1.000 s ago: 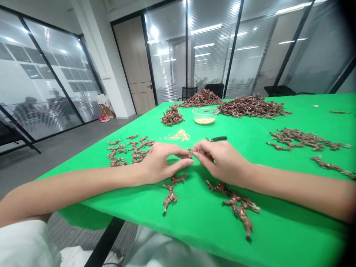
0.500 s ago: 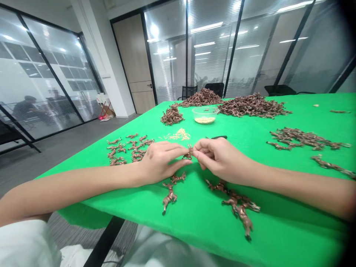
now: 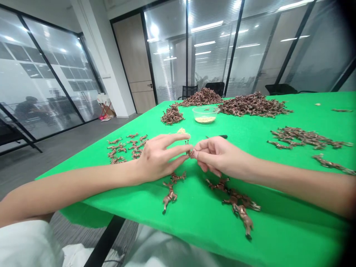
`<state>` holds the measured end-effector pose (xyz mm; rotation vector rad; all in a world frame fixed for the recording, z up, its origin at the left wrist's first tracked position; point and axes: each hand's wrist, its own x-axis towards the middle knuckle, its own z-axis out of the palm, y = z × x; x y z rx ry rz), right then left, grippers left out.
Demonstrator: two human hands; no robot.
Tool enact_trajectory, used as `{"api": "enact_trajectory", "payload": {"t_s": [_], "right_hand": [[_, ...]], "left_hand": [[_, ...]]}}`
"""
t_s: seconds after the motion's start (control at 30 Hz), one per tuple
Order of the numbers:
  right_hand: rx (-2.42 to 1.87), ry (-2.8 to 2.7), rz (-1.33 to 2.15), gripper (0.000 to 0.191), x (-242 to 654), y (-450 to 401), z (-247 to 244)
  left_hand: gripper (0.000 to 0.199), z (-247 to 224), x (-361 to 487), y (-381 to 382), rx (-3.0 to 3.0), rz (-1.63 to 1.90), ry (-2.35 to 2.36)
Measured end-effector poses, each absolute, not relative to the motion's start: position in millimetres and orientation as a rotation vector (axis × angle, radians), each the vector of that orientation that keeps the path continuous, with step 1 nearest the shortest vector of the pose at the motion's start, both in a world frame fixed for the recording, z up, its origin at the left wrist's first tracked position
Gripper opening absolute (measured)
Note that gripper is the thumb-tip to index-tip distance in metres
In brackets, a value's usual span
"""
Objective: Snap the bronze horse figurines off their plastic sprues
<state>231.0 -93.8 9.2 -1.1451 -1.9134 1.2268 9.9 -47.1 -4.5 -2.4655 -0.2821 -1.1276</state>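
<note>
well, nearest of all lay white clothing (image 3: 27, 244) below the edge of a table under bright green cloth (image 3: 278, 230). the right hand (image 3: 219, 155) was pinching a tiny copper deer figurine (image 3: 190, 151) in its fingertips, holding it up off the cloth between the two hands. the left hand (image 3: 160, 157) was open with its fingers spread, their tips just beside the figurine; i couldn't tell whether they touched it. just below the hands lay loose copper figurines (image 3: 169, 196), with a tangled cluster of them (image 3: 240, 207) off to the right. farther out were scattered rows of figurines (image 3: 125, 150) on the left and (image 3: 306, 139) on the right, a black-handled tool (image 3: 221, 136) partly hidden behind the right hand, a small spill of pale grains (image 3: 182, 131), a clear plastic bowl (image 3: 205, 115) holding more grains, and big heaps of figurines (image 3: 251, 105) at the far side, before a glass wall (image 3: 167, 48).
</note>
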Motion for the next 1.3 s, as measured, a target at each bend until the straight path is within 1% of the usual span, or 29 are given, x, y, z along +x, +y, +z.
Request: {"api": "enact_trajectory", "payload": {"t_s": [0.13, 0.2, 0.3, 0.4, 0.6, 0.93, 1.17, 1.3], "right_hand": [[-1.113, -1.953, 1.073, 0.020, 232.3, -93.4, 4.9], [-1.076, -2.023, 0.921, 0.020, 233.6, -94.4, 3.0], [-1.039, -2.115, 0.736, 0.020, 235.2, -95.3, 1.0], [-1.039, -2.154, 0.674, 0.018, 235.7, -94.1, 0.4], [-1.014, -2.163, 0.671, 0.015, 235.5, -91.0, 1.4], [-1.068, -2.215, 0.543, 0.013, 235.7, -92.3, -3.0], [-0.930, -2.317, 0.397, 0.009, 234.2, -94.7, -12.4], [-0.941, -2.353, 0.360, 0.009, 235.6, -96.0, -15.6]], "left_hand": [[0.045, -2.2, 11.7, -49.6, -2.697, -1.123, -0.641], [0.048, -2.8, 11.3, -48.1, -2.797, -1.130, -0.767], [0.039, -4.5, 10.4, -45.9, -2.938, -1.169, -0.762], [0.031, -3.9, 10.4, -48.1, -2.980, -1.168, -0.640], [0.039, 3.7, 13.0, -57.9, -2.968, -1.132, -0.471], [0.031, -5.9, 12.2, -49.2, -2.968, -1.108, -0.609], [0.025, -5.1, 11.9, -50.5, -2.981, -1.088, -0.633], [0.027, -7.0, 10.6, -48.7, -2.988, -1.106, -0.598]]}}
